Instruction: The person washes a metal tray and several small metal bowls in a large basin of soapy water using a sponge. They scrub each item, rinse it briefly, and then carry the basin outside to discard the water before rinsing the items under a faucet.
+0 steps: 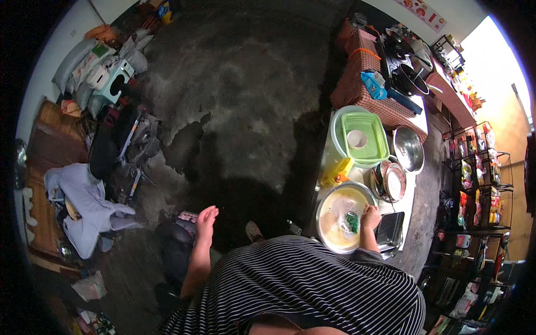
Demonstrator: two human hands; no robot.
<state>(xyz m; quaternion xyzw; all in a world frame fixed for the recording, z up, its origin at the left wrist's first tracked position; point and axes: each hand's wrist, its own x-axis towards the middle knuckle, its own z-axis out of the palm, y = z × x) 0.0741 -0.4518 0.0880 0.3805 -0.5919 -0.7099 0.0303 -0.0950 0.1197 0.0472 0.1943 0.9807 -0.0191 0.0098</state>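
Observation:
A wide metal basin point(321, 213) of cloudy, sudsy water stands on the table on my right. A green scouring pad point(352, 222) lies in the water with white foam around it. My right hand point(370, 217) is curled over the basin's right rim, beside the pad. Away from the table, my left hand point(207, 222) is raised over the floor with its fingers stretched out and nothing in it. Just beyond the basin stands a yellow bottle point(342, 167) with an orange part. Stacked plates and bowls point(394, 182) sit to the basin's far right.
A green plastic basket point(377, 146) holding a white cup point(356, 139) rests in a pale tub point(337, 125). An empty steel bowl point(408, 150) and a dark rectangular tray point(389, 230) are on the table's right side. Clothes point(83, 201) are heaped at the left.

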